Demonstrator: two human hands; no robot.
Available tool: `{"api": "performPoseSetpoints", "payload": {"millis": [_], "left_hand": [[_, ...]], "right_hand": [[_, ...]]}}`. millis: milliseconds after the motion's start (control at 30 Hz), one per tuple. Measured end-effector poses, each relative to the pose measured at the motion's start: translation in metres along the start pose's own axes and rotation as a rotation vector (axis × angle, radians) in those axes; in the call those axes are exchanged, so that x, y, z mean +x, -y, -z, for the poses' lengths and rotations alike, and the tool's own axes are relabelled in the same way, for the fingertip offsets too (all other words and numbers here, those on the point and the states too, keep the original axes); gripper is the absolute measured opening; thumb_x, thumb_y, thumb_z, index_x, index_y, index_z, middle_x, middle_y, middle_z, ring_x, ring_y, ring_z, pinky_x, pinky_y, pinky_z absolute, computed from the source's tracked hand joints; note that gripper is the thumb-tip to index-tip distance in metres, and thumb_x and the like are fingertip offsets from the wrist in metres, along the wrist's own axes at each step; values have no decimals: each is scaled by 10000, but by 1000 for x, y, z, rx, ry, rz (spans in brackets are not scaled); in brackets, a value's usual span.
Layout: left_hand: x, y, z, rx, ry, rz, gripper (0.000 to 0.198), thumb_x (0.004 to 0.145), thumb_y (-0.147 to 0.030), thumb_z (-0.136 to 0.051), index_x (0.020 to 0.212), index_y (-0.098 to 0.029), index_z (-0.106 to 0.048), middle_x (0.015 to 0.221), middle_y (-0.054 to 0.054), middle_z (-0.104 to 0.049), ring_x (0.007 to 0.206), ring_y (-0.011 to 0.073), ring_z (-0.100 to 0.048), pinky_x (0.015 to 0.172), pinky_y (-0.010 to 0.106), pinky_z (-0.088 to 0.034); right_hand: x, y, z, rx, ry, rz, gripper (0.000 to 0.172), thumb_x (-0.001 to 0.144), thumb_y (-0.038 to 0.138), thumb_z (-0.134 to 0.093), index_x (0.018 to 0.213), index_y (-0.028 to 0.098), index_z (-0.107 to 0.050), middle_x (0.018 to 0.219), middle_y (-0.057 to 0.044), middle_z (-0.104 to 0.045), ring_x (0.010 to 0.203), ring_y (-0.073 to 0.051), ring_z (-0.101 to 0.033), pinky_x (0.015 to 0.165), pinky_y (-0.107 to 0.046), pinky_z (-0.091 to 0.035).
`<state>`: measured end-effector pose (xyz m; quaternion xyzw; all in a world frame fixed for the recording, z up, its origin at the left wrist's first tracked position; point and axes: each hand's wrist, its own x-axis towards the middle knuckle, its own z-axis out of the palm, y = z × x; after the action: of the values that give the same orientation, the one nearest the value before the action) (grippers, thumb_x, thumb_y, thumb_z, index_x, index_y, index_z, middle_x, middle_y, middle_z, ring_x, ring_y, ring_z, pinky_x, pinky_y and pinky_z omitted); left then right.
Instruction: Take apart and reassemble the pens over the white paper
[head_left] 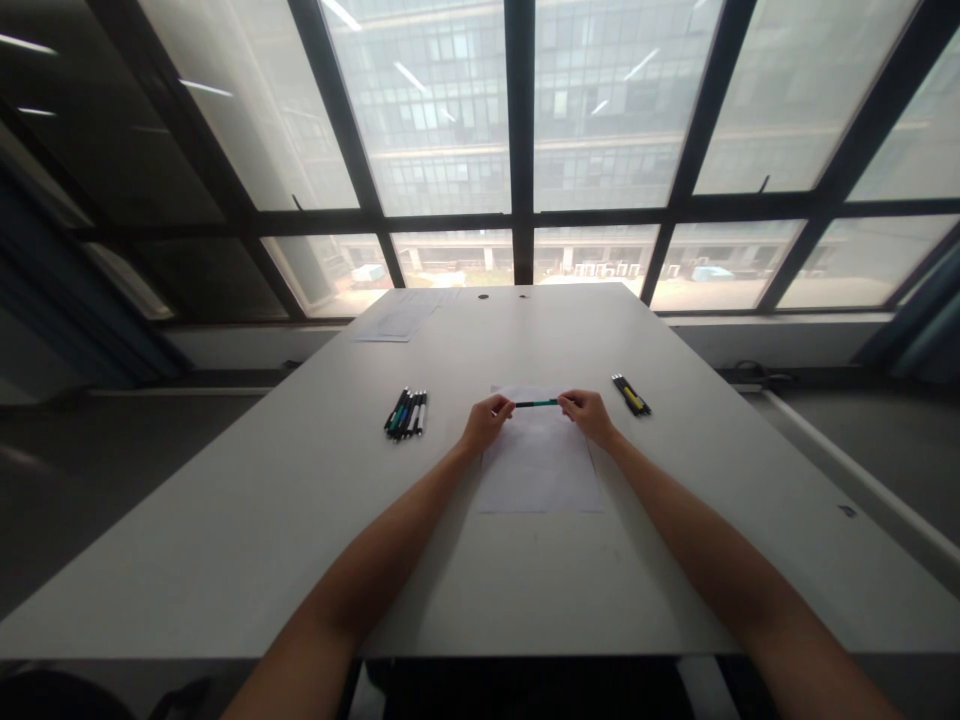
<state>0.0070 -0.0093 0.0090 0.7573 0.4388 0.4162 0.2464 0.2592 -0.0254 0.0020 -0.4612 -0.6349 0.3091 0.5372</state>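
A black and green pen (537,403) lies level between my two hands, above the far part of a white paper sheet (540,470). My left hand (486,422) pinches its left end. At its right end, the fingers of my right hand (589,415) are closed round it. To the left of the sheet, several pens (406,414) lie side by side in a group, with black, white, green and blue parts. A smaller bunch of black and yellow pens (631,396) rests to the right of my right hand.
The white table (300,560) reaches away toward large windows (450,120). More papers (396,318) lie at its far left. A small dark piece (847,510) sits near the right edge. Dark curtains (67,280) hang at the sides.
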Motion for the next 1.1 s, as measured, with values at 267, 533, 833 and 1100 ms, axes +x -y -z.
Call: {"api": "performPoseSetpoints", "payload": {"millis": [267, 533, 833, 1100], "left_hand": [[0, -1, 0, -77, -35, 16, 410, 802, -431, -651, 1142, -209, -594, 867, 20, -667, 687, 125, -587, 616, 227, -466], [-2, -2, 0, -47, -61, -12, 183, 778, -336, -678, 880, -185, -661, 803, 26, -684, 705, 142, -610, 620, 244, -466], [-1, -4, 1, 11, -72, 16, 261, 844, -420, -600, 836, -172, -684, 802, 34, -701, 693, 148, -610, 654, 263, -480], [-1, -3, 1, 12, -68, 2, 251, 830, -418, -620, 834, -173, -675, 788, 27, -698, 683, 144, -608, 644, 258, -482]], "right_hand": [[0, 0, -1, -17, 2, 8, 383, 782, 508, -628, 749, 133, -703, 565, -31, -614, 476, -113, -464, 437, -229, -358], [1, -3, 0, -24, 2, 18, 372, 787, 504, -629, 742, 143, -706, 562, -22, -616, 474, -117, -477, 454, -238, -366], [-1, 2, -1, 22, 9, -1, 354, 773, 484, -650, 748, 134, -697, 549, -21, -598, 464, -112, -463, 440, -234, -356], [0, -3, -2, 38, 72, -3, 349, 752, 470, -677, 877, 145, -698, 598, -3, -612, 487, -109, -478, 459, -231, -374]]}}
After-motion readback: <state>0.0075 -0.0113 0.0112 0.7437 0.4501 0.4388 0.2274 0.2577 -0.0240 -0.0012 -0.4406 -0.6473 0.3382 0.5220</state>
